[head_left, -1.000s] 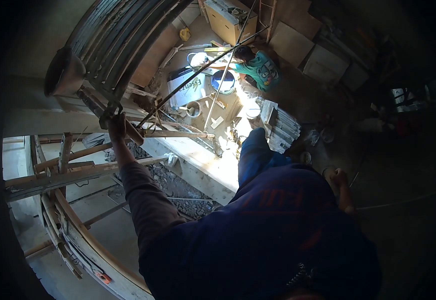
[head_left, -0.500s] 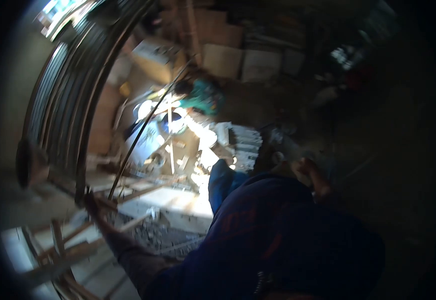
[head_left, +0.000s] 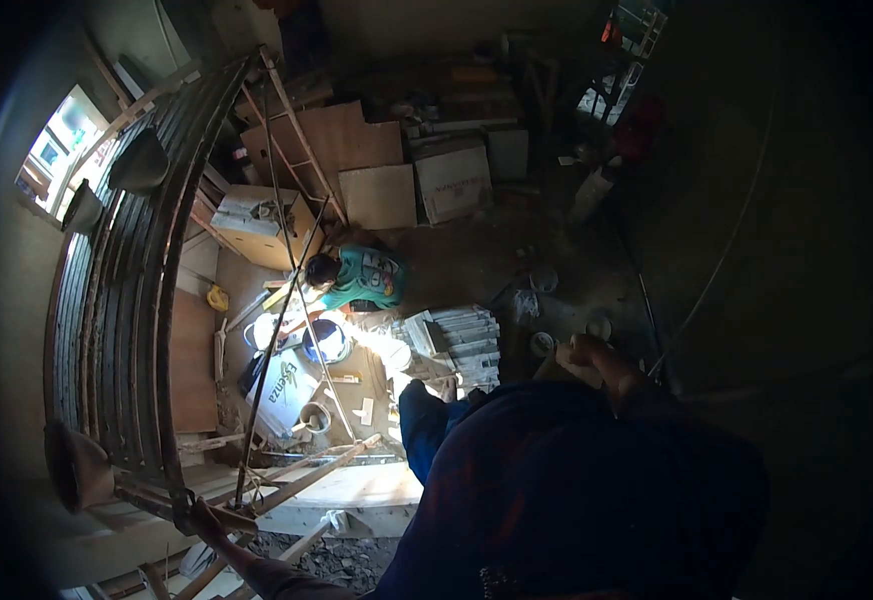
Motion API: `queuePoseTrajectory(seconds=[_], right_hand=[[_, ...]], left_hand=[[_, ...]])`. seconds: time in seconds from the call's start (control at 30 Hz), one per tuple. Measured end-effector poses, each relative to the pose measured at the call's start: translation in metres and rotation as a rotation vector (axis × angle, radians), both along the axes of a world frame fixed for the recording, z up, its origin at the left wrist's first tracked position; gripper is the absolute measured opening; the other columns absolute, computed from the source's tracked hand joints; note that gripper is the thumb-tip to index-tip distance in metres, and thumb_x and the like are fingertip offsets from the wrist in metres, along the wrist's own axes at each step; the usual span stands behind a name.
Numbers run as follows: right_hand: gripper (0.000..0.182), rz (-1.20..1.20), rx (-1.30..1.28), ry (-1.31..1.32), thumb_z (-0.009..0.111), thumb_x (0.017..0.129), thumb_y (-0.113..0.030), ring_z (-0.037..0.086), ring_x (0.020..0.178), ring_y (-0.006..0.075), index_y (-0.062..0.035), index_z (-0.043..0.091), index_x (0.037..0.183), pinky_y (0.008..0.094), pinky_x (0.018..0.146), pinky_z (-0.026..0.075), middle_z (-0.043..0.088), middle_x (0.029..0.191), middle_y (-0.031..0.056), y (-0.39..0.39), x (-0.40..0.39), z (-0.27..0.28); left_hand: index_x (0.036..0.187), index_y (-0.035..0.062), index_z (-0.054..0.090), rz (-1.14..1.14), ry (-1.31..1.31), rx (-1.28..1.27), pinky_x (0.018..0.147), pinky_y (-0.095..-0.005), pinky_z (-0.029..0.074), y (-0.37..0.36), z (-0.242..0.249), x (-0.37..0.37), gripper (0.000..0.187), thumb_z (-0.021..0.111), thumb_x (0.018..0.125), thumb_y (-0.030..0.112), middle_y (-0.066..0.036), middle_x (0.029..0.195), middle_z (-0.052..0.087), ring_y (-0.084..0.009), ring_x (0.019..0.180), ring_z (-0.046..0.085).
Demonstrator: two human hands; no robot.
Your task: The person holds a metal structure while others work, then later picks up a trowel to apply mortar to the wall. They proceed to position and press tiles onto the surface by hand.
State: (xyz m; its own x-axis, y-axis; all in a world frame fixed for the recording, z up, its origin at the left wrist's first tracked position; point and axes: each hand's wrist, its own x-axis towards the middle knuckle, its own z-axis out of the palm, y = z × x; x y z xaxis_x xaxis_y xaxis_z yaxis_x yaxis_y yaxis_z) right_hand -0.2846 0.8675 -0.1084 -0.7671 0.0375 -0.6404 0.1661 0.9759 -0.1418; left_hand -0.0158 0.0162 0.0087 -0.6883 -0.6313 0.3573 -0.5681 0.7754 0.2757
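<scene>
My left hand is closed around the near corner of a metal scaffold frame, low on the left. Ridged metal planks form the platform of this scaffold. A dark pail sits at its near end, close to my left hand. On the right, in shadow, my right hand has its fingers curled. Something pale shows beside the fingers, too dim to name. Round containers lie on the floor past that hand.
A person in a green shirt crouches by a blue bucket. A white "Essenza" carton and a small pail lie nearer. Stacked tiles stand ahead. Thin diagonal rods cross the view; rubble lies below the ledge.
The view has turned and sharpened, so the scaffold and crouching person appear lower. My left hand stays on the scaffold frame, and my right hand remains curled at my side.
</scene>
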Motion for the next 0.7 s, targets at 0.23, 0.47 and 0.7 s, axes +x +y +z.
queuePoseTrajectory(seconds=[0.23,0.47,0.7], right_hand=[[0.042,0.014,0.019,-0.036,0.055,0.065,-0.027,0.054,0.096,0.0304,-0.0023,0.055,0.099,0.0376,0.081,0.042,0.057,0.101,0.0176,-0.004,-0.004,0.002],[0.049,0.035,0.011,0.021,0.061,0.064,-0.032,0.055,0.093,0.0304,-0.0028,0.053,0.103,0.0372,0.078,0.043,0.057,0.102,0.0172,0.003,-0.004,-0.002],[0.044,-0.056,-0.161,0.128,0.065,0.059,-0.026,0.06,0.081,0.0247,0.0013,0.057,0.093,0.0332,0.067,0.046,0.061,0.086,0.018,0.018,0.01,-0.036]], left_hand=[[0.104,-0.0021,0.052,0.175,-0.11,0.059,0.09,-0.0381,0.036,0.021,0.015,-0.011,0.042,0.061,0.066,0.012,-0.019,0.107,0.051,-0.0323,0.101,0.048],[0.109,-0.0019,0.05,0.041,-0.024,0.015,0.094,-0.0379,0.033,-0.007,-0.007,0.003,0.043,0.06,0.07,0.013,-0.021,0.112,0.05,-0.032,0.106,0.046],[0.109,-0.0041,0.048,0.165,-0.209,0.212,0.093,-0.0361,0.033,0.016,0.019,-0.007,0.04,0.056,0.072,0.008,-0.02,0.114,0.047,-0.0293,0.107,0.044]])
